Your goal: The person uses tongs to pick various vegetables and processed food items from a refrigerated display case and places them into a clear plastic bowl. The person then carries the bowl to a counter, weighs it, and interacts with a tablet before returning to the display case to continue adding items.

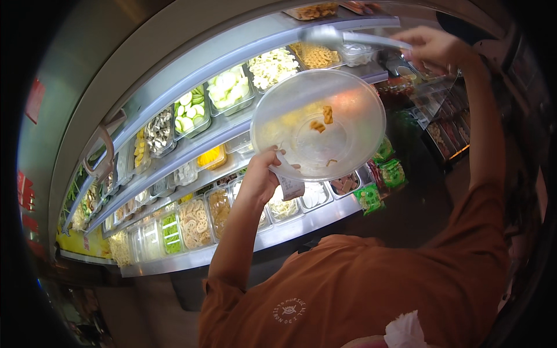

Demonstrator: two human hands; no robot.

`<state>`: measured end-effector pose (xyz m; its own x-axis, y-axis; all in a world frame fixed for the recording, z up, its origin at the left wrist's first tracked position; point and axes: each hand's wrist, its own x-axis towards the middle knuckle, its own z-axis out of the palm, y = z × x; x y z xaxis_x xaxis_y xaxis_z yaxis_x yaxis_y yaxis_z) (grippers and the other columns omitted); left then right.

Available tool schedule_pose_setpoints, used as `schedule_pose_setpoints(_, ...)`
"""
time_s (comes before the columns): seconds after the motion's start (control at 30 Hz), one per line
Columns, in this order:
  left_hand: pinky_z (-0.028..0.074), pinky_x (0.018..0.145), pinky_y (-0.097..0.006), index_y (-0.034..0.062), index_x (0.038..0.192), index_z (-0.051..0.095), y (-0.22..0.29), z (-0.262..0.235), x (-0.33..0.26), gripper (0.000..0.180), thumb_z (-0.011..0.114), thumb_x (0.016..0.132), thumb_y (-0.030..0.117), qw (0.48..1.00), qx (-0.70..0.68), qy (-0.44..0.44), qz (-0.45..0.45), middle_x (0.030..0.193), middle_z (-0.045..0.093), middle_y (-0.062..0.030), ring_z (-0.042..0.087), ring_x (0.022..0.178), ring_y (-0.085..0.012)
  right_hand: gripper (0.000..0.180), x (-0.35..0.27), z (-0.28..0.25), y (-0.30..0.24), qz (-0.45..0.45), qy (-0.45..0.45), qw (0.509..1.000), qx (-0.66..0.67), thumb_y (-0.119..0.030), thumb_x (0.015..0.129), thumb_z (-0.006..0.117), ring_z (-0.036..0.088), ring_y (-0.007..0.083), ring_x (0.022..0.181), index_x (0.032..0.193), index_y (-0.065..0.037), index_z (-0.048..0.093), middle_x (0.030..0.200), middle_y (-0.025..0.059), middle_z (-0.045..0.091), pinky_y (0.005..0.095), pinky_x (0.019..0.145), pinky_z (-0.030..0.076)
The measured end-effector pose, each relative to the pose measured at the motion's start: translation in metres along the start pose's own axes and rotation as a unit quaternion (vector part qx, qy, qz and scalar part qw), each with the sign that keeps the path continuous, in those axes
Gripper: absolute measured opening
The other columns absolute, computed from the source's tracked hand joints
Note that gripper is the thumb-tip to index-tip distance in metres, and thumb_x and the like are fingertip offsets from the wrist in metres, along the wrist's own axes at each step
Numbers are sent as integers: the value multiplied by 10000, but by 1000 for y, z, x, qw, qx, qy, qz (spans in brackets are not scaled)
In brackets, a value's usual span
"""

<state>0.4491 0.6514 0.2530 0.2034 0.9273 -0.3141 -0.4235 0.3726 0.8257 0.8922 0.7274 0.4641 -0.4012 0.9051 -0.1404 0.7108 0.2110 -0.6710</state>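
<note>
Head view: left hand (259, 177) clamped on the rim of a clear plastic bowl (318, 123) with a paper slip, held tilted before the chilled display case (191, 81); right hand (434, 47) closed around metal tongs (348, 38), long axis roughly level, tips pointing left over the trays; better to keep the bowl close beneath the tips.

One head-worn fisheye view looks down, close over a chilled food counter (191, 145).

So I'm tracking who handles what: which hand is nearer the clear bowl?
Left. The left hand grips the clear bowl at its lower rim; the right hand is above it, holding tongs.
</note>
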Motion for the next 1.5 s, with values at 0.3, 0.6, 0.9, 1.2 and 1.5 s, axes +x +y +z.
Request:
schedule_pose_setpoints(0.3, 505, 1006, -655, -110, 1417, 385, -9, 7, -9, 584, 487, 859, 28, 1000, -3, 12, -5, 1273, 487, -214, 628, 1108, -557, 526, 88, -47, 16, -112, 301, 939, -119, -174, 1013, 598, 494, 66, 381, 1515, -52, 498, 680, 21, 603, 221, 325, 387)
schedule_pose_setpoints(0.6, 513, 1014, -606, -134, 1483, 302, -5, 9, -13, 703, 480, 821, 22, 1000, 15, -6, 7, 1337, 455, -236, 628, 1118, -527, 520, 110, -31, 3, -96, 339, 921, -164, -178, 1019, 594, 500, 64, 391, 1513, -46, 499, 682, 23, 602, 218, 327, 389)
schedule_pose_setpoints(0.9, 506, 1011, -638, -108, 1440, 372, -11, -2, -18, 623, 504, 848, 33, 1000, -3, 0, -8, 1308, 480, -225, 626, 1113, -556, 514, 100, -32, -7, -100, 340, 920, -165, -182, 1025, 590, 506, 62, 401, 1511, -40, 500, 684, 24, 601, 215, 330, 392)
schedule_pose_setpoints(1.2, 507, 1004, -642, -99, 1346, 440, -15, -16, -9, 483, 552, 909, 73, 1000, -2, 1, 0, 1277, 490, -211, 640, 1090, -544, 508, 87, -33, -23, -129, 339, 919, -154, -186, 1031, 586, 512, 60, 411, 1509, -34, 502, 687, 25, 600, 211, 333, 394)
schedule_pose_setpoints(1.5, 511, 1017, -613, -134, 1540, 235, -30, -34, -22, 790, 469, 798, 0, 1000, 14, 0, 7, 1387, 419, -247, 614, 1152, -540, 510, -1, 53, -12, -70, 79, 993, 49, -146, 1014, 568, 492, 63, 388, 1506, -28, 503, 686, 11, 586, 215, 328, 394)
